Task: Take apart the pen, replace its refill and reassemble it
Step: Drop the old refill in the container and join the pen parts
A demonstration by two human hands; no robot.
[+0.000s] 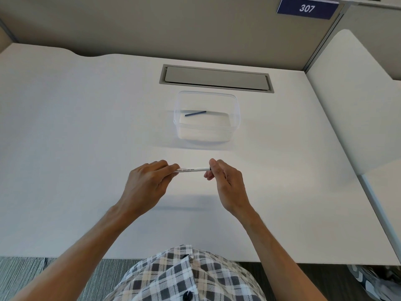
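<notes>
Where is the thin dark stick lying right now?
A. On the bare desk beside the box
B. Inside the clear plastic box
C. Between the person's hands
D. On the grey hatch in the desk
B: the thin dark stick lies on the bottom of the clear plastic box, while the hands hold only the white pen.

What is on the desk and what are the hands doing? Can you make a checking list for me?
Surface: white desk, with a grey cable hatch shut at the back.
Job's things: white pen held level above the desk; dark refill lying in the clear plastic box.
Clutter: nothing seen.
Hands: left hand pinches the pen's left end; right hand pinches its right end.
Cables: nothing seen.
Surroundings: grey partition behind the desk, blue sign reading 307, a neighbouring desk to the right, a shoe on the floor.
</notes>
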